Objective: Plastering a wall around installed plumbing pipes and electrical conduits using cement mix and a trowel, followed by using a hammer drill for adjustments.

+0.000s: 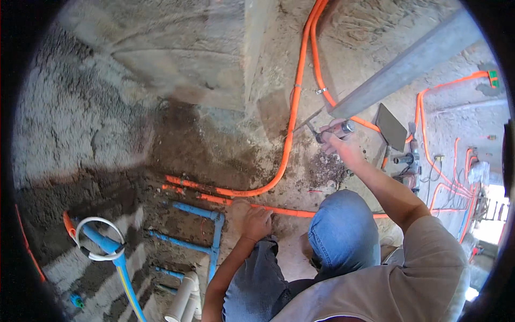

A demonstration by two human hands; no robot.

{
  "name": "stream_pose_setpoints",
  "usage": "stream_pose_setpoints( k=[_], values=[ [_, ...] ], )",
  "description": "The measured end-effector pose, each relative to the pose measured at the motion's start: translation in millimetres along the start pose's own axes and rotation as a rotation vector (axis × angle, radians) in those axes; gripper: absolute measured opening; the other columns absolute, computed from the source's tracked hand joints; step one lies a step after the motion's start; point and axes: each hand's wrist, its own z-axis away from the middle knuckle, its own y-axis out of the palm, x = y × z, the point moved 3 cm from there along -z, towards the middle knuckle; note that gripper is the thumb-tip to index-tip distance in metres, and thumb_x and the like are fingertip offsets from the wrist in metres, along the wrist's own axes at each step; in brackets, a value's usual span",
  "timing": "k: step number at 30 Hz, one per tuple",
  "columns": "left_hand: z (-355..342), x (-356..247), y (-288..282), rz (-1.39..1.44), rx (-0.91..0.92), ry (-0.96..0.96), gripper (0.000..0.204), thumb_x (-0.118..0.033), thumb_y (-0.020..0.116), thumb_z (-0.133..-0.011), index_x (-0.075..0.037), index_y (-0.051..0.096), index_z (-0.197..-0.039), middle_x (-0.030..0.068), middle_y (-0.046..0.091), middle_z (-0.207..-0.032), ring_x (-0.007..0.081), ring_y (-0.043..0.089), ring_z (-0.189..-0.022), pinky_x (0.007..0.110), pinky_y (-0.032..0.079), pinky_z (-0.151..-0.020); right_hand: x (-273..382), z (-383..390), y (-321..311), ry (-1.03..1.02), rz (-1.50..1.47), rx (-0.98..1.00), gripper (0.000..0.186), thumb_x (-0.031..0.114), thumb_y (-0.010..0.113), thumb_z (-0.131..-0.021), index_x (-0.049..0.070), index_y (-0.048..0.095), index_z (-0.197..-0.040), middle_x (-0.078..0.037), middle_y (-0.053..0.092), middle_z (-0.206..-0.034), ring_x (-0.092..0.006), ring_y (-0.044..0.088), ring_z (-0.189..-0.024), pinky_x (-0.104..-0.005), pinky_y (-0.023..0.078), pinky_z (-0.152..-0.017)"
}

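My right hand (333, 140) is closed round the handle of a trowel (312, 129); its thin blade shows nearly edge-on, close to an orange conduit (290, 134) that bends along the floor. Below that hand lies a small heap of loose rubble (328, 170). My left hand (256, 222) is low beside my left knee, its fingers lying at a second orange conduit (289, 212). Nothing shows in those fingers, though their tips are partly unclear. A dark flat board (391, 127) leans to the right of my right hand.
Blue pipes (217, 236) branch at the lower left, near white pipes (184, 298). A white ring-shaped hose (99, 220) hangs by a blue pipe. A long grey beam (407, 61) slants in from the upper right. A power tool (412, 166) lies right of my knee.
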Motion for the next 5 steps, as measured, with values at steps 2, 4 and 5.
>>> stream_pose_setpoints(
  k=[2, 4, 5],
  values=[
    [-1, 0, -4, -0.006, -0.044, 0.011, 0.021, -0.016, 0.06, -0.077, -0.009, 0.067, -0.095, 0.0099, 0.064, -0.088, 0.0277, 0.06, -0.092, 0.043, 0.046, -0.084, 5, 0, -5, 0.042, -0.013, 0.012, 0.027, 0.015, 0.066, -0.083, 0.004, 0.052, -0.103, -0.01, 0.064, -0.086, -0.0133, 0.062, -0.064, -0.0265, 0.053, -0.053],
    [-5, -2, -7, 0.047, 0.042, -0.047, 0.021, -0.016, 0.061, -0.076, -0.009, 0.067, -0.095, 0.0113, 0.065, -0.091, 0.0279, 0.06, -0.094, 0.043, 0.046, -0.085, 5, 0, -15, 0.078, -0.008, 0.053, 0.03, 0.018, 0.066, -0.084, 0.005, 0.052, -0.107, -0.013, 0.065, -0.091, -0.0147, 0.063, -0.066, -0.0261, 0.054, -0.056],
    [-8, -5, -8, 0.009, 0.162, -0.091, 0.022, -0.016, 0.062, -0.076, -0.008, 0.067, -0.096, 0.0137, 0.066, -0.099, 0.0264, 0.059, -0.104, 0.041, 0.044, -0.091, 5, -1, -21, 0.066, 0.001, 0.08, 0.032, 0.02, 0.065, -0.084, 0.005, 0.052, -0.11, -0.014, 0.065, -0.092, -0.0157, 0.064, -0.066, -0.0259, 0.054, -0.058]
  ],
)
